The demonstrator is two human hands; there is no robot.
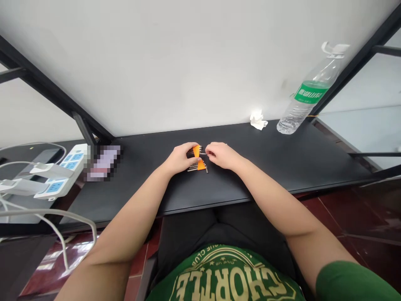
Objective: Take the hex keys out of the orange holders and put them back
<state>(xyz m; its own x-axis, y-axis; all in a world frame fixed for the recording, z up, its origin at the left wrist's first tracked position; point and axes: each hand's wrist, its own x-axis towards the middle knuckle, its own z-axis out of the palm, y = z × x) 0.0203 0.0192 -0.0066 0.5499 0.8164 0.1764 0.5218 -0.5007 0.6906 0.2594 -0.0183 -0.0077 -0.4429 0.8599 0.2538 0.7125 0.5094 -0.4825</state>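
Near the middle of the black table, an orange hex key holder (201, 165) carries several metal hex keys (192, 167) side by side. My left hand (182, 157) is closed on the holder, thumb and fingers gripping its orange body from the left. From the right, my right hand (222, 154) pinches a thin metal hex key (203, 154) at the holder's edge. Whether that key is still seated in its slot I cannot tell. The fingers hide part of it.
The black table (140, 167) meets a white wall. A crumpled tissue (258, 120) and a green-labelled plastic bottle (308, 94) stand at the back right. A blurred-out phone-like object (104, 163) lies left, beside a white power strip (67, 169) with chargers and cables. Black frame posts flank both sides.
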